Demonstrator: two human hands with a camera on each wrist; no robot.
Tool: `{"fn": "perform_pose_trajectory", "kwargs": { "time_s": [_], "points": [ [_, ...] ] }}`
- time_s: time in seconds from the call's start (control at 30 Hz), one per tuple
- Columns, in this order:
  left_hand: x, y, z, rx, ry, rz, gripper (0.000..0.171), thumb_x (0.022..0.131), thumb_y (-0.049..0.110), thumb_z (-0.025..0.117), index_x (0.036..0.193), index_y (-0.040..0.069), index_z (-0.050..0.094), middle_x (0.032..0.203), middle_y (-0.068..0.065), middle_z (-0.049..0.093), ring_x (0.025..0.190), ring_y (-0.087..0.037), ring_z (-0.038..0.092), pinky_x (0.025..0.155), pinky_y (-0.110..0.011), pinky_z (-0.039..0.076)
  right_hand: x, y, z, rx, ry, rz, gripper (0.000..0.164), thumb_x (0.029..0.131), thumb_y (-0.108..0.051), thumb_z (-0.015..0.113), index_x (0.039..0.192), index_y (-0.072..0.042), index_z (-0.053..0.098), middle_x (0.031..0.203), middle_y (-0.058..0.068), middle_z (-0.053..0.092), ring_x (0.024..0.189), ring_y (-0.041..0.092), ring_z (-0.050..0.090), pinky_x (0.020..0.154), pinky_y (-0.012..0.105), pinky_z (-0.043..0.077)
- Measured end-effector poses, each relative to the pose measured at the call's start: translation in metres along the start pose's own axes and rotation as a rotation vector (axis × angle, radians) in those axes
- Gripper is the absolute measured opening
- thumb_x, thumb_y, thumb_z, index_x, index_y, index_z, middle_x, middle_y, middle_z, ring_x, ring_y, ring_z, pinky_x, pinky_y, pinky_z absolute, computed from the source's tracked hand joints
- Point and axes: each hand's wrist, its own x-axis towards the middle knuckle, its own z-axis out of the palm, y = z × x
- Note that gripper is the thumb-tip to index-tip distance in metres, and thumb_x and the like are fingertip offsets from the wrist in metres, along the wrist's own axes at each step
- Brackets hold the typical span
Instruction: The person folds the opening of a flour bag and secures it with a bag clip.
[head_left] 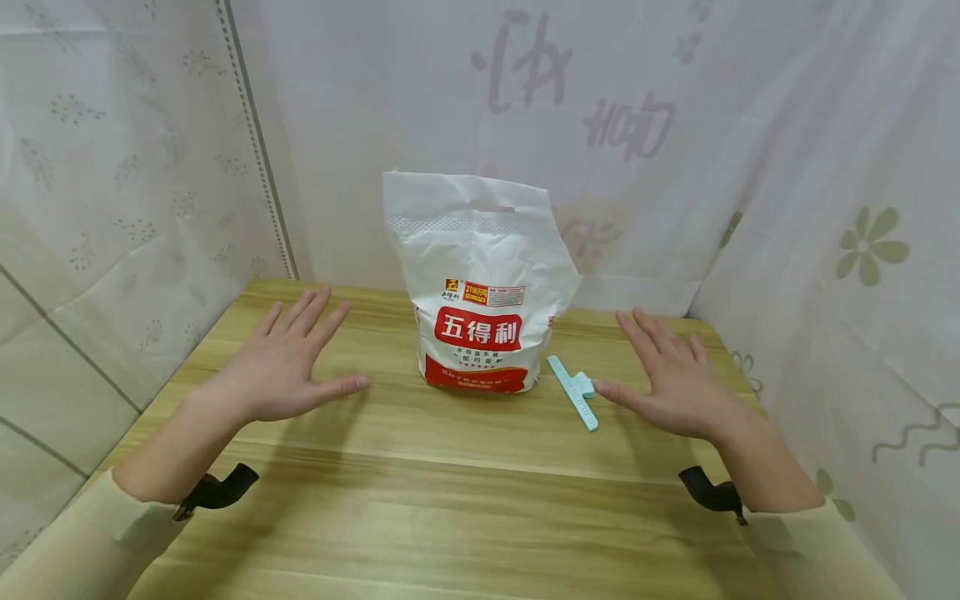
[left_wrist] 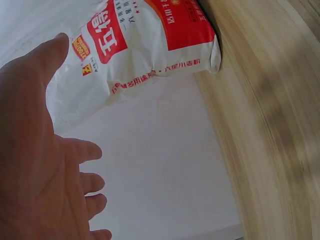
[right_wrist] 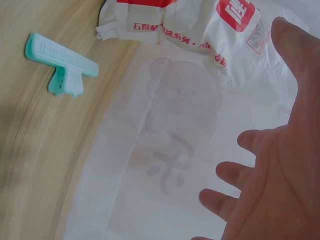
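A white plastic bag [head_left: 487, 250] with red printed panels stands upright on the wooden table, its flat top with a slot handle raised. To its right lies a mint-green bag clip [head_left: 573, 393], a long bar with a short grip on one side. My left hand [head_left: 288, 362] is held over the table left of the bag, fingers spread and straight, holding nothing. On the other side my right hand [head_left: 671, 379] is spread in the same way, its thumb tip close to the clip in the head view. Both wrist views show empty palms and the bag beyond the thumbs.
The wood-grain table [head_left: 420, 517] reaches back to a pale printed curtain [head_left: 337, 125]. More patterned cloth hangs at the left and right sides. A black curved piece [head_left: 225, 487] sticks out at the left wrist, and a similar black piece [head_left: 708, 490] at the right.
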Motion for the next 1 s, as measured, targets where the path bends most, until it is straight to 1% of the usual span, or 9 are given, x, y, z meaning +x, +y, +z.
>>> {"fn": "perform_pose_trajectory", "kwargs": {
  "time_s": [0.1, 0.17, 0.23, 0.33, 0.4, 0.47, 0.6, 0.8, 1.0],
  "points": [
    [0.001, -0.001, -0.001, -0.003, 0.008, 0.004, 0.107, 0.101, 0.082, 0.050, 0.177, 0.015, 0.016, 0.185, -0.019, 0.005, 0.171, -0.046, 0.009, 0.133, -0.075, 0.010, 0.002, 0.000, 0.000, -0.008, 0.029, -0.015, 0.108, 0.102, -0.069, 0.063, 0.178, -0.018, 0.006, 0.182, 0.024, 0.015, 0.164, 0.055, 0.021, 0.122, 0.086, 0.013],
    [0.002, -0.001, -0.001, -0.018, 0.034, 0.014, 0.102, 0.103, 0.079, 0.051, 0.176, 0.014, 0.022, 0.184, -0.020, 0.014, 0.168, -0.048, 0.021, 0.130, -0.075, 0.020, 0.005, 0.000, 0.000, 0.021, 0.052, -0.023, 0.102, 0.105, -0.065, 0.063, 0.177, -0.014, 0.013, 0.177, 0.025, 0.030, 0.158, 0.054, 0.036, 0.120, 0.083, 0.028],
    [0.003, -0.001, -0.003, -0.056, 0.086, 0.028, 0.092, 0.105, 0.071, 0.055, 0.173, 0.013, 0.033, 0.178, -0.021, 0.033, 0.160, -0.048, 0.039, 0.124, -0.073, 0.036, 0.007, 0.000, 0.001, 0.093, 0.064, -0.021, 0.086, 0.108, -0.059, 0.062, 0.173, -0.012, 0.030, 0.168, 0.023, 0.047, 0.148, 0.050, 0.052, 0.113, 0.077, 0.043],
    [0.002, -0.001, -0.003, -0.120, 0.205, 0.085, 0.070, 0.107, 0.053, 0.065, 0.162, 0.012, 0.052, 0.158, -0.019, 0.062, 0.136, -0.044, 0.066, 0.104, -0.065, 0.057, 0.009, -0.001, 0.003, 0.223, 0.082, -0.009, 0.060, 0.112, -0.050, 0.059, 0.158, -0.012, 0.055, 0.146, 0.015, 0.070, 0.127, 0.039, 0.070, 0.097, 0.061, 0.060],
    [0.003, -0.002, -0.003, -0.160, 0.286, 0.130, 0.056, 0.107, 0.042, 0.070, 0.154, 0.012, 0.062, 0.145, -0.016, 0.072, 0.124, -0.039, 0.074, 0.093, -0.060, 0.062, 0.010, -0.002, 0.005, 0.277, 0.101, 0.005, 0.047, 0.114, -0.045, 0.058, 0.147, -0.014, 0.067, 0.136, 0.011, 0.076, 0.120, 0.034, 0.073, 0.090, 0.051, 0.062],
    [0.004, -0.003, -0.001, -0.175, 0.361, 0.181, 0.047, 0.105, 0.033, 0.074, 0.146, 0.012, 0.069, 0.136, -0.013, 0.077, 0.116, -0.035, 0.077, 0.083, -0.055, 0.065, 0.010, -0.003, 0.007, 0.304, 0.121, 0.016, 0.042, 0.114, -0.044, 0.057, 0.141, -0.015, 0.071, 0.130, 0.009, 0.079, 0.115, 0.031, 0.074, 0.086, 0.042, 0.060],
    [0.006, -0.001, 0.001, -0.210, 0.452, 0.250, 0.038, 0.101, 0.023, 0.077, 0.138, 0.013, 0.075, 0.129, -0.007, 0.080, 0.108, -0.027, 0.078, 0.077, -0.048, 0.065, 0.012, -0.003, 0.008, 0.359, 0.130, 0.027, 0.037, 0.114, -0.042, 0.058, 0.135, -0.015, 0.073, 0.120, 0.008, 0.080, 0.106, 0.025, 0.075, 0.081, 0.033, 0.059],
    [0.010, 0.005, 0.006, -0.337, 0.502, 0.329, 0.033, 0.098, 0.009, 0.078, 0.130, 0.011, 0.078, 0.127, -0.003, 0.081, 0.108, -0.022, 0.077, 0.080, -0.044, 0.065, 0.015, -0.004, 0.011, 0.499, 0.110, 0.028, 0.030, 0.114, -0.039, 0.061, 0.120, -0.014, 0.075, 0.101, 0.004, 0.078, 0.091, 0.014, 0.075, 0.080, 0.027, 0.061],
    [0.028, 0.020, 0.003, -0.371, 0.507, 0.384, 0.033, 0.098, 0.008, 0.077, 0.131, 0.008, 0.077, 0.128, -0.007, 0.080, 0.109, -0.023, 0.077, 0.082, -0.042, 0.065, 0.021, -0.007, 0.015, 0.590, 0.126, 0.046, 0.033, 0.113, -0.041, 0.061, 0.124, -0.012, 0.073, 0.105, 0.006, 0.074, 0.093, 0.015, 0.075, 0.083, 0.025, 0.062]
  ]
}}
